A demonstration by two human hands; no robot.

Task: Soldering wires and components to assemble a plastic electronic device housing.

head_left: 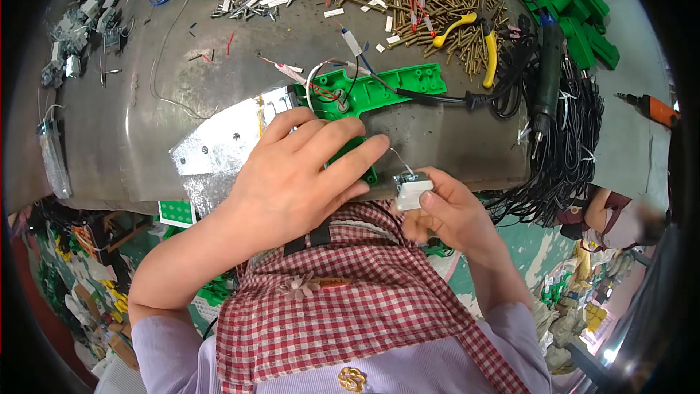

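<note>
A green plastic housing half [397,82], shaped like a pistol-grip tool shell, lies open side up on the bench with wires inside. My left hand [292,175] is over its handle, fingers bent and resting around it; the palm hides most of the handle. Joined at the shell's left end is a silvery, foil-like wide nozzle piece [219,135], partly under that hand. Between thumb and fingers of my right hand [459,211] is a small white block with a metal top [414,193]. A thin wire rises from it toward the shell.
Brass-coloured rods [437,0] and small white pieces are heaped at the back. Yellow-handled pliers [488,47] lie beside them. On the right are a dark electric screwdriver [545,73], bundled black cords [572,131] and green shells [572,11]. Metal parts [73,36] sit far left.
</note>
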